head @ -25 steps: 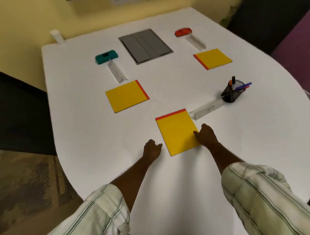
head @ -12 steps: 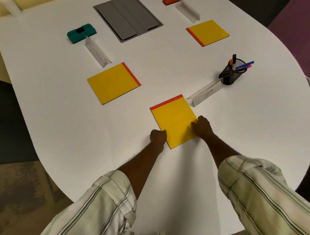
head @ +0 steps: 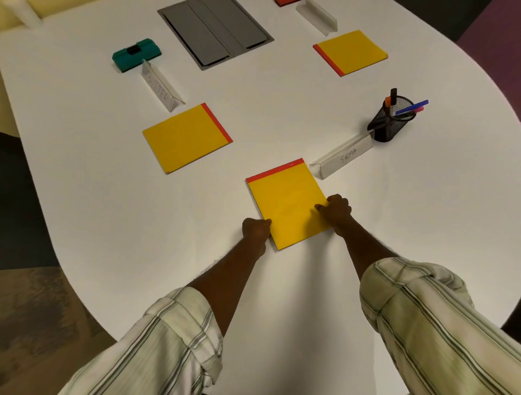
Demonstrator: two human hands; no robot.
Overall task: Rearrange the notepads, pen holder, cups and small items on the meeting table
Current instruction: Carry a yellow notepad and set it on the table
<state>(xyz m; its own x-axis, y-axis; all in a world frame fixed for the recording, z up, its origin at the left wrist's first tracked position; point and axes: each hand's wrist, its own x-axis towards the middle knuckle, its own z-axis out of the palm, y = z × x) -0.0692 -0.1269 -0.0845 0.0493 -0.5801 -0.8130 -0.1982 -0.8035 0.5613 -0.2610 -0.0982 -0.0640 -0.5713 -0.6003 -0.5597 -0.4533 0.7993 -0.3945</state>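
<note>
Yellow pads, red strip on one edge of each, and I count three on the white surface (head: 84,169): the near pad (head: 287,203) by the hands, the left pad (head: 186,138) farther out, and the far pad (head: 351,52) up on the right. Three name cards as well: the SIGMA card (head: 342,158) just beside the near pad's top right corner, the left card (head: 160,87) above the left pad, and the far card (head: 317,17) above the far pad. One black mesh pen holder (head: 390,121) stands at the SIGMA card's far end, with a few pens (head: 411,107) leaning out of it. One teal block (head: 136,55) sits by the left card, one red block (head: 284,2) is cut off at the top edge, and one grey panel (head: 214,28) lies between them.

Now the grip. Both hands are on the near pad, which lies flat. The left hand (head: 255,231) is curled tight at its left edge near the bottom corner, thumb tip on the cover. The right hand (head: 337,210) has its fingers curled over the right edge, thumb on top.
</note>
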